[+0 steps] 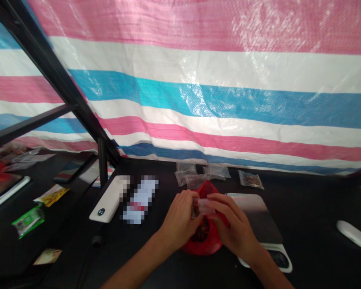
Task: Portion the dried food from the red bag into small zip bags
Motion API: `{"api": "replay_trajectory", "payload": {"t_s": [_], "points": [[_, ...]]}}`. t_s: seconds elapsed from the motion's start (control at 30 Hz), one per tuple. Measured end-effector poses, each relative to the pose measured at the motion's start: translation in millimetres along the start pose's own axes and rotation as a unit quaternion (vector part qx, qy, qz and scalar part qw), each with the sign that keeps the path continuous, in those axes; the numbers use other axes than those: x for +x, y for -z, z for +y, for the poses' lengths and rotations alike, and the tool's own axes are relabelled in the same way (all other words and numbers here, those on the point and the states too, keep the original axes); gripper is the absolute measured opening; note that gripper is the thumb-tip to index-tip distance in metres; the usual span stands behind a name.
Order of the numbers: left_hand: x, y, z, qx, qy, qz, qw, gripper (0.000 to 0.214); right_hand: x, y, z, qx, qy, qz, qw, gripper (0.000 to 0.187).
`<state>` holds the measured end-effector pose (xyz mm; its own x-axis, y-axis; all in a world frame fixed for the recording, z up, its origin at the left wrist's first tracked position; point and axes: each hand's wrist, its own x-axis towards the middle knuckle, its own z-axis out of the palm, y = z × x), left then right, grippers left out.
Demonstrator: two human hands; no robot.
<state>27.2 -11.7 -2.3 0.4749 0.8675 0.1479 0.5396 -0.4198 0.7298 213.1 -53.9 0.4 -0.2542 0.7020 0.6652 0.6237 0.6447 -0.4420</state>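
Observation:
A small clear plastic bag [207, 207] is between my two hands, above a red plastic bag [209, 247]. My left hand [180, 216] is closed on the small bag's left side, where something dark shows through the plastic. Fingers of my right hand [234, 224] pinch its right edge. The red bag lies open on the black table and holds dark brown dried pieces [202, 232]. Right beside it, partly behind my right hand, is a flat kitchen scale [257, 216] with a steel top and a dark display.
Several clear bags [195, 180] lie behind the red bag. A filled small bag [250, 179] sits to their right. On the left are a white power bank [110, 200], a blurred-out item [140, 200] and snack wrappers [28, 220]. A white case [354, 235] lies far right; a striped tarp [228, 104] hangs behind.

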Motion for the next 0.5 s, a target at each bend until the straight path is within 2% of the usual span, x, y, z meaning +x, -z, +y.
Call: {"api": "replay_trajectory", "payload": {"t_s": [0.13,0.2,0.27,0.33,0.4,0.5], "points": [[0.4,12.7,4.4,0.017,0.055,-0.009,0.998,0.009,0.5,6.8,6.0,0.0,-0.062,0.018,0.998,0.028],[-3.1,19.1,6.1,0.038,0.082,-0.055,0.994,0.017,3.2,11.4,9.1,-0.006,-0.083,-0.021,0.996,0.024],[-6.9,24.8,7.0,0.054,0.121,-0.101,0.986,0.027,6.8,14.8,10.2,-0.01,-0.077,-0.079,0.994,0.021],[-8.5,29.8,5.9,0.083,0.139,-0.128,0.978,0.023,9.8,15.6,9.3,-0.013,-0.066,-0.136,0.988,0.022],[-7.1,34.0,1.6,0.107,0.149,-0.138,0.973,0.012,10.7,13.8,7.7,-0.026,-0.065,-0.185,0.98,0.025],[-1.4,38.8,-9.7,0.08,0.155,-0.115,0.978,0.019,8.1,9.4,7.1,-0.061,-0.065,-0.232,0.969,0.027]]}}
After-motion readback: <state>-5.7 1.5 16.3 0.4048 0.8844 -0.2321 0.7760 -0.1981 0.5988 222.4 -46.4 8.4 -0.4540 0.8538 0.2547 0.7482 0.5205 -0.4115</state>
